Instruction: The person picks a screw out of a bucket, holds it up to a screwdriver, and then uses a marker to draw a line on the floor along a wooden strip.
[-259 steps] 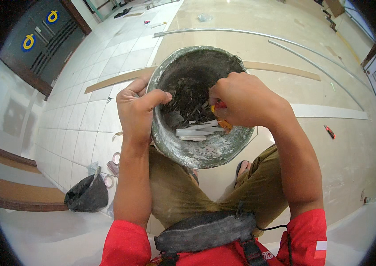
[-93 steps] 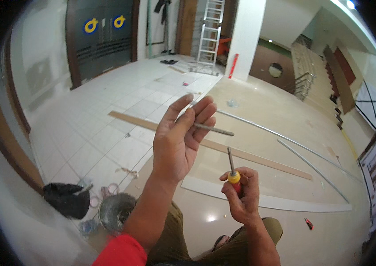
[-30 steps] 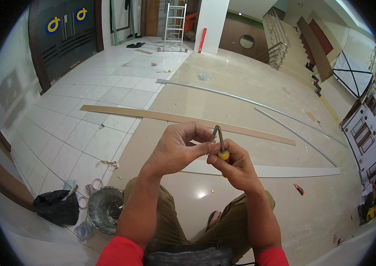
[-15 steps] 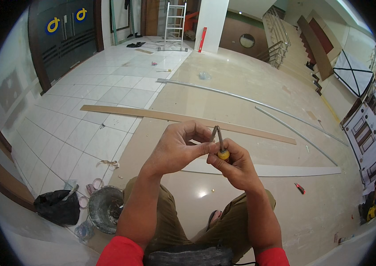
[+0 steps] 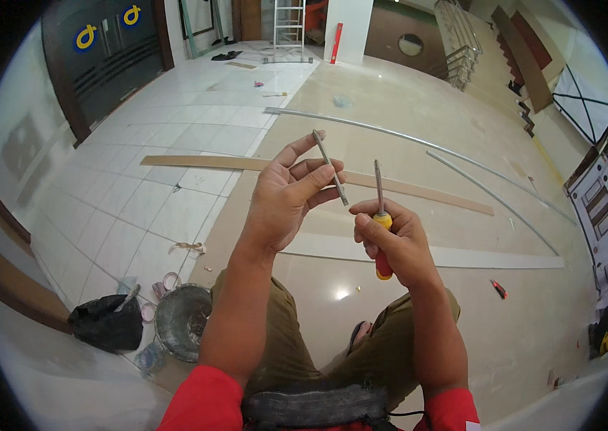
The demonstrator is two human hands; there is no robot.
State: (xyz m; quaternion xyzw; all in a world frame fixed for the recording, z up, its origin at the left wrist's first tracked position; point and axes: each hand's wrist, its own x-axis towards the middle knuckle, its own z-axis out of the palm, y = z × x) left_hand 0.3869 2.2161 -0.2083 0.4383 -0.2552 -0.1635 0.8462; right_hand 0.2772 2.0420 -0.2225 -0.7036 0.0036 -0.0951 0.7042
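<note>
Floor in two finishes: we note white square tiles (image 5: 106, 215) on the left, meeting glossy beige flooring (image 5: 404, 108) on the right along a straight seam. A bright reflection (image 5: 343, 294) of light sits on the beige. Left wall (image 5: 20, 136) pale, with grey patches. Beyond it, dark glass double doors (image 5: 114, 61) in a brown frame (image 5: 60, 79). At the far end we log a metal ladder (image 5: 290, 46) and, near it, a white pillar (image 5: 353, 36). Farther right, a brown wall (image 5: 389, 32) bears a round disc (image 5: 410, 44), mirror or opening, we cannot tell. Upper right: metal railing (image 5: 462, 54).
</note>
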